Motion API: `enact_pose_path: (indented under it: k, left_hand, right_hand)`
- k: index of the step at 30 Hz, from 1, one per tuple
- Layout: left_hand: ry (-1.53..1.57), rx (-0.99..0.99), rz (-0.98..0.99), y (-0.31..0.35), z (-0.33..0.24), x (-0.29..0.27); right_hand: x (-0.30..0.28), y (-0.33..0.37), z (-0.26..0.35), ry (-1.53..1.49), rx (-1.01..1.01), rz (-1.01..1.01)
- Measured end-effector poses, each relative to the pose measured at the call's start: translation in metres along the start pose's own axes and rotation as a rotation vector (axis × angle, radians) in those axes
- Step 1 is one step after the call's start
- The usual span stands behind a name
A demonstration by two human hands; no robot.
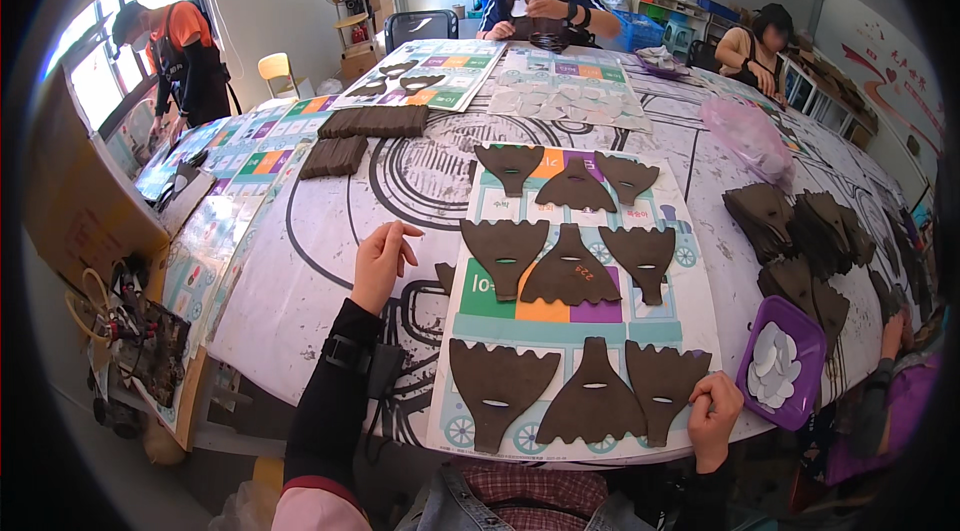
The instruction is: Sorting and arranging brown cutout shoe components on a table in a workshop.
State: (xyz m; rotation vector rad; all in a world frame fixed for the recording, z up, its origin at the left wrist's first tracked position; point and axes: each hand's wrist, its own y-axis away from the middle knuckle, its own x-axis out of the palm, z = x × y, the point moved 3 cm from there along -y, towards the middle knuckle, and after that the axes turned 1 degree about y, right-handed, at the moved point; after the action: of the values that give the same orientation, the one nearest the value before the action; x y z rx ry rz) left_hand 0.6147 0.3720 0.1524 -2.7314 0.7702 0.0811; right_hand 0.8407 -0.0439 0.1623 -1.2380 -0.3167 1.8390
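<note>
Dark brown, fan-shaped flat pieces with scalloped edges and slits lie in three rows on a colourful printed mat (455,431). My left hand (384,259) hovers left of the middle row, fingers loosely bent and slightly apart, with nothing visible in it. Closest to it is the left piece (505,253) of that row. My right hand (716,419) is curled closed at the mat's right edge, beside the near-right piece (664,386); its fingers hide whatever may be inside. The middle piece (572,276) bears a red mark.
At right stand a purple basket (748,371) of white ovals and piles of brown pieces (765,221). A pink plastic bag (745,141) lies beyond. Stacked brown strips (375,121) sit far left of the mat. Co-workers are around the table, one across (545,11).
</note>
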Motion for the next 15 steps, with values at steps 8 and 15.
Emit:
enact_pose_path:
  k: [8, 15]
  left_hand:
    - [-0.038, -0.014, 0.024, -0.001, -0.002, 0.005]
    - [-0.045, -0.023, 0.020, 0.002, 0.006, -0.004]
  right_hand:
    - [-0.003, -0.001, -0.002, 0.007, 0.003, -0.018]
    - [0.002, -0.002, 0.000, 0.000, -0.005, -0.012]
